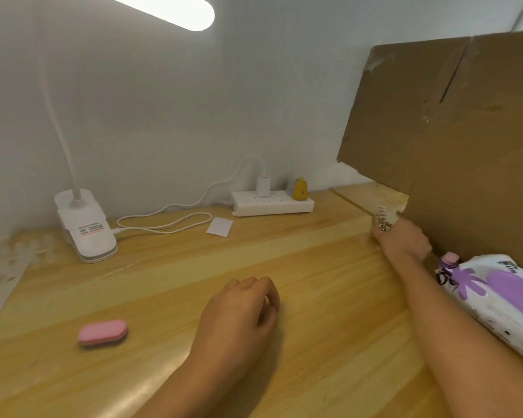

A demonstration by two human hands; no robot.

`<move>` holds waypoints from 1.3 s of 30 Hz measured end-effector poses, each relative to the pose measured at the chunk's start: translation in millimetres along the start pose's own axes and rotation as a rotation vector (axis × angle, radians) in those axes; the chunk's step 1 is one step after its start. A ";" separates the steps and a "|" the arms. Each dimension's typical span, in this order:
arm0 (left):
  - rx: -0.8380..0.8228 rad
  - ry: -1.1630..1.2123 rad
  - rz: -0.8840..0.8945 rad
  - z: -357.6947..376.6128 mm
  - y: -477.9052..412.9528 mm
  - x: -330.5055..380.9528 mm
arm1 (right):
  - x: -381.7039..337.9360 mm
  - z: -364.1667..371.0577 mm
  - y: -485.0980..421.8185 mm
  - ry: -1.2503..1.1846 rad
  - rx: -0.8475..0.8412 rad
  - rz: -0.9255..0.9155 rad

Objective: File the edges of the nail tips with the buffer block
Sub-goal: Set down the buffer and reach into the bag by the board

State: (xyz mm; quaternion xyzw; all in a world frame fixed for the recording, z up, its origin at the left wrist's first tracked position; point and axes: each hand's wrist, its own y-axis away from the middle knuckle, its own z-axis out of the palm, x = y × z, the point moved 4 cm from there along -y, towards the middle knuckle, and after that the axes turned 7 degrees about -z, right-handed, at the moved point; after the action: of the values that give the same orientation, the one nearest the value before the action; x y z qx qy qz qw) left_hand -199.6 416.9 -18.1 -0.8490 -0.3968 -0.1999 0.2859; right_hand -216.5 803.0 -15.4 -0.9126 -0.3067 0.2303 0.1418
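Judging from the head view, filing isn't started: buffer block (102,332) lies untouched on the table (314,267), well left of both hands. Right hand (402,240) is out at the nail tips (382,217) beside the cardboard (450,146); its fingers are hidden, so can't tell if it grips them. Left hand (242,309) rests loosely curled, holding nothing. All edges left to do. Count: one block, one cluster of tips (too small to count singly), one lamp (85,230), one power strip (272,203)

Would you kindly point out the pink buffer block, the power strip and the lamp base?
buffer block (102,332): head view, middle of pink top.
power strip (274,203): head view, white top face.
lamp base (86,239): head view, white clamp body.
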 end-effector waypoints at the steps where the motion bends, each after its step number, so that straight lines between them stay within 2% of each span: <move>1: -0.003 0.005 -0.001 -0.1 0.2 -0.4 | 0.9 0.2 -0.6 -0.014 0.002 0.006; 5: -0.005 0.027 -0.006 -0.3 -0.7 -1.1 | 0.1 3.0 -2.9 -0.002 -0.052 0.018; 7: -0.008 0.033 -0.019 -0.5 -1.3 -1.6 | -3.7 3.1 -2.2 -0.076 -0.078 -0.029; 10: -0.016 0.040 -0.029 -0.7 -1.8 -1.5 | -5.9 1.4 0.5 -0.215 -0.141 -0.154; 16: -0.027 0.060 -0.034 -1.7 -1.5 -1.2 | -13.9 -1.6 9.9 -0.239 -0.158 -0.439; 19: -0.028 0.070 -0.037 -2.1 -1.0 -1.0 | -17.0 -2.0 9.0 -0.149 -0.189 -0.555; 21: -0.030 0.073 -0.040 -1.8 -1.1 -1.1 | -9.3 -2.2 1.3 -0.051 -0.217 -0.565; 26: -0.024 0.090 -0.052 -0.9 -1.7 -1.7 | -7.0 4.1 -17.4 0.184 -0.286 -0.344; 30: -0.035 0.092 -0.056 -0.5 -2.1 -3.5 | -26.7 3.2 -6.2 0.231 -0.294 -0.386; 32: -0.057 0.084 -0.054 0.5 -2.4 -2.9 | -46.5 -7.0 13.9 0.166 -0.251 -0.522; 34: -0.082 0.105 -0.061 -0.4 -2.9 -2.0 | -77.4 -20.1 48.2 -0.019 -0.230 -0.673; 39: -0.105 0.449 -0.209 -28.8 0.9 -6.2 | -152.9 -52.7 173.2 -0.456 -0.381 -1.033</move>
State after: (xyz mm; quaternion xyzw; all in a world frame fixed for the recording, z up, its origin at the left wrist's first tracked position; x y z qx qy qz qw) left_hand -205.8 394.4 -0.2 -0.7514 -0.3981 -0.4322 0.3000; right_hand -212.0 567.6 11.2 -0.5822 -0.7696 0.2624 -0.0002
